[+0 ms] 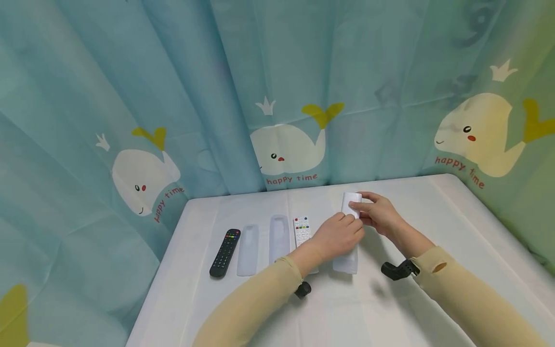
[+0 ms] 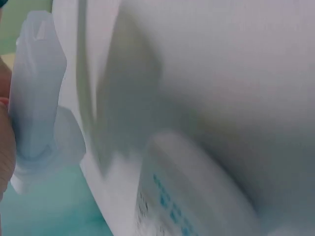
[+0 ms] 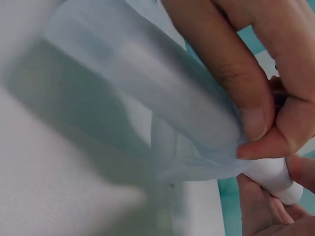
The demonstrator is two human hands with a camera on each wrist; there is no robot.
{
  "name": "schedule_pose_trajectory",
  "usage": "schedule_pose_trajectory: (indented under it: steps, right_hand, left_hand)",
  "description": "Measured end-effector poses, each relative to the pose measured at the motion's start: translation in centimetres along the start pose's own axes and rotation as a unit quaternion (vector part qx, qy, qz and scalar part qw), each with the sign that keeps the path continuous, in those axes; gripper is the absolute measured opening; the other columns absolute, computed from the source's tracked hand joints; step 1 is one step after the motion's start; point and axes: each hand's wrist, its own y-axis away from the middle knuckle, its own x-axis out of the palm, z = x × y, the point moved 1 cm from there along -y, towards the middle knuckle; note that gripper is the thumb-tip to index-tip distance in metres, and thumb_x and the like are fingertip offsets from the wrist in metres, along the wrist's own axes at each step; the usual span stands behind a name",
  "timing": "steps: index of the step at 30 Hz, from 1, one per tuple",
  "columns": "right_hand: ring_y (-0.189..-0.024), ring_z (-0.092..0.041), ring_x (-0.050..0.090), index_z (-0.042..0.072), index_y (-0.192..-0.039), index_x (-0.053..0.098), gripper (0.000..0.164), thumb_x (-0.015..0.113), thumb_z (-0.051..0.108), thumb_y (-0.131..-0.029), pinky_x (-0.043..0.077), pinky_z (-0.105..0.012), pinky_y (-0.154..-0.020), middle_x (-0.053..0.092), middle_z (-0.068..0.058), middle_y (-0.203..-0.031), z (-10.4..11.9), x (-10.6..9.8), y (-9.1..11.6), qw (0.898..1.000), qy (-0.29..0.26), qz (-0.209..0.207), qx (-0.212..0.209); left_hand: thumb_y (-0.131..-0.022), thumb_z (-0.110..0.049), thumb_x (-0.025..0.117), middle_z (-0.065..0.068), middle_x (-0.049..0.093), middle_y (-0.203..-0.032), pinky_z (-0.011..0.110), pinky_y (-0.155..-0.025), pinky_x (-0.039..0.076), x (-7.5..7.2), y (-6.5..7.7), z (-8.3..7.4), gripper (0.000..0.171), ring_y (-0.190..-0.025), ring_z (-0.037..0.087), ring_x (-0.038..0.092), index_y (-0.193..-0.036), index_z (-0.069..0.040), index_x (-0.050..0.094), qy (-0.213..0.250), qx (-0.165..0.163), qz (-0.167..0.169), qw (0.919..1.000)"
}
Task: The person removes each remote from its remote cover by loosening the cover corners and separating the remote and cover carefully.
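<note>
My left hand (image 1: 340, 234) pinches a translucent silicone remote cover (image 1: 345, 263), whose near end hangs toward me above the white table. At the far end, my right hand (image 1: 378, 212) grips a smooth white remote (image 1: 351, 201) between thumb and fingers. In the right wrist view the remote's (image 3: 275, 179) end sticks out of the cover (image 3: 162, 83), the rest being hidden inside or behind fingers. The left wrist view has the cover (image 2: 37, 88) at its left edge. Beneath my left forearm lies another white remote (image 1: 302, 229) with coloured buttons, partly covered from sight.
Left of the hands, two flat translucent covers, one nearer (image 1: 248, 250) and one farther right (image 1: 279, 236), lie on the table (image 1: 199, 231). Beside them is a black remote (image 1: 225, 253). A blue-green curtain (image 1: 208, 96) with whale prints hangs behind the table.
</note>
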Motion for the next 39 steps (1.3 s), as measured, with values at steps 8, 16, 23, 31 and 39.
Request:
schedule_pose_trajectory:
  steps: [8,16,23,31,39]
  right_hand:
    - [-0.078,-0.012,0.07,-0.002,-0.154,0.036,0.069,0.072,0.013,-0.097,0.06,-0.026,-0.071,0.062,-0.009,-0.111,0.8,-0.7,0.1,0.999,0.03,-0.016,-0.026]
    - [-0.085,-0.011,0.071,-0.002,-0.156,0.031,0.07,0.068,0.015,-0.1,0.06,-0.028,-0.078,0.057,-0.018,-0.123,0.7,-1.0,0.3,0.999,0.024,-0.006,-0.03]
    - [-0.085,-0.011,0.07,0.0,-0.158,0.028,0.074,0.069,0.018,-0.1,0.06,-0.028,-0.079,0.056,-0.013,-0.12,1.6,-1.9,0.7,0.999,0.012,-0.01,-0.028]
    - [-0.084,-0.011,0.07,0.0,-0.158,0.028,0.073,0.069,0.016,-0.1,0.06,-0.027,-0.079,0.057,-0.009,-0.117,1.6,-1.6,0.9,1.0,-0.012,-0.012,-0.023]
    - [-0.082,-0.011,0.069,-0.001,-0.157,0.028,0.072,0.069,0.014,-0.099,0.06,-0.027,-0.076,0.06,-0.007,-0.111,1.1,-1.0,0.8,0.999,-0.029,-0.02,-0.026]
  left_hand:
    - [-0.106,-0.024,0.051,-0.01,0.062,-0.109,0.022,-0.079,0.046,-0.7,-0.3,-1.3,0.02,-0.096,0.01,0.054,-0.113,-0.026,0.069,0.03,0.021,0.004,0.9993]
    - [-0.102,-0.026,0.064,-0.01,0.062,-0.119,0.022,-0.084,0.046,-0.6,1.7,0.1,0.018,-0.107,0.009,0.056,-0.119,-0.027,0.068,0.196,-0.125,0.014,0.9726]
    - [-0.095,-0.022,0.067,-0.008,0.063,-0.108,0.024,-0.078,0.046,0.3,3.9,1.5,0.016,-0.096,0.011,0.058,-0.111,-0.02,0.065,0.309,-0.274,-0.006,0.9107]
    - [-0.097,-0.032,0.07,-0.012,0.067,-0.102,0.023,-0.077,0.048,0.7,4.2,1.0,0.014,-0.092,0.008,0.061,-0.108,-0.022,0.071,0.33,-0.301,0.029,0.8942]
    - [-0.096,-0.022,0.067,-0.014,0.064,-0.089,0.017,-0.064,0.042,0.5,4.1,0.6,0.006,-0.076,0.002,0.053,-0.098,-0.021,0.072,0.425,-0.369,0.05,0.8247]
